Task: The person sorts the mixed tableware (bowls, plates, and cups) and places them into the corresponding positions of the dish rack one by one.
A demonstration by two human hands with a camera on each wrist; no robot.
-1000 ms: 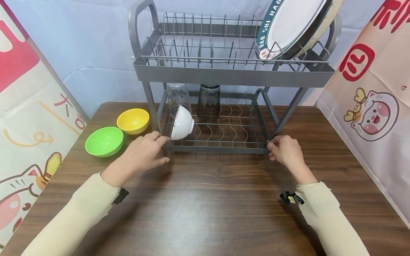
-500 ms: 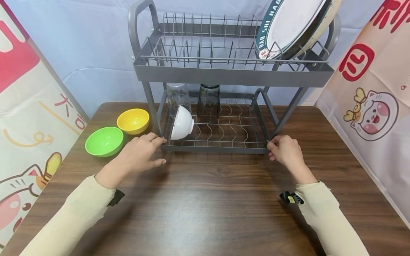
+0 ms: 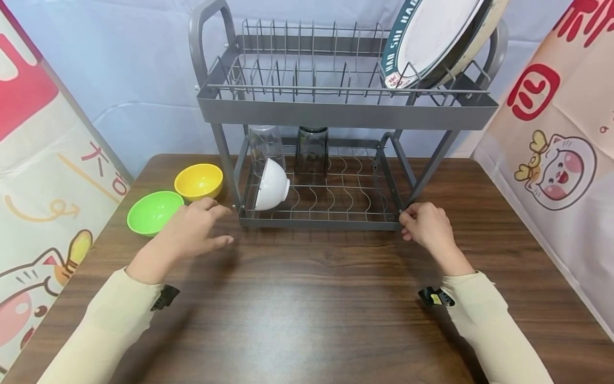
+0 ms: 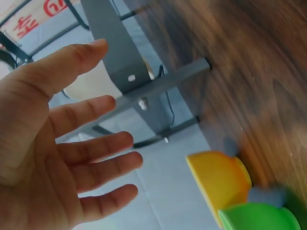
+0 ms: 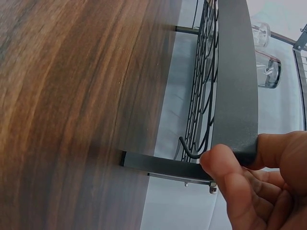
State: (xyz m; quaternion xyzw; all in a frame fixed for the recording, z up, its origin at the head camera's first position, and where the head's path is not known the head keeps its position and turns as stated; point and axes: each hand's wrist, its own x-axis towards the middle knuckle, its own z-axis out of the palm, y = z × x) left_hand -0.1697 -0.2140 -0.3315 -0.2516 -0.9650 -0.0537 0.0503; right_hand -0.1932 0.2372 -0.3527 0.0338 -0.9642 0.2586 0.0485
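A two-tier grey dish rack (image 3: 345, 114) stands on the wooden table. My right hand (image 3: 429, 228) pinches the front right corner of its lower tier; the right wrist view shows thumb and fingers (image 5: 223, 165) on either side of the frame. My left hand (image 3: 189, 229) hovers left of the rack, apart from it, fingers spread and holding nothing. Close by it are a green bowl (image 3: 152, 210), partly covered by the hand, and a yellow bowl (image 3: 198, 180) behind. On the lower tier a white bowl (image 3: 271, 186) leans on its side at the left.
Behind the white bowl stand a clear glass (image 3: 265, 144) and a dark glass (image 3: 312, 152). Large plates (image 3: 431, 37) lean at the right end of the upper tier. Printed cloth (image 3: 561, 160) hangs at both sides of the table (image 3: 326, 309).
My left hand has let go of the rack's front left corner and drawn back left toward the green bowl. My right hand keeps its grip on the right corner.
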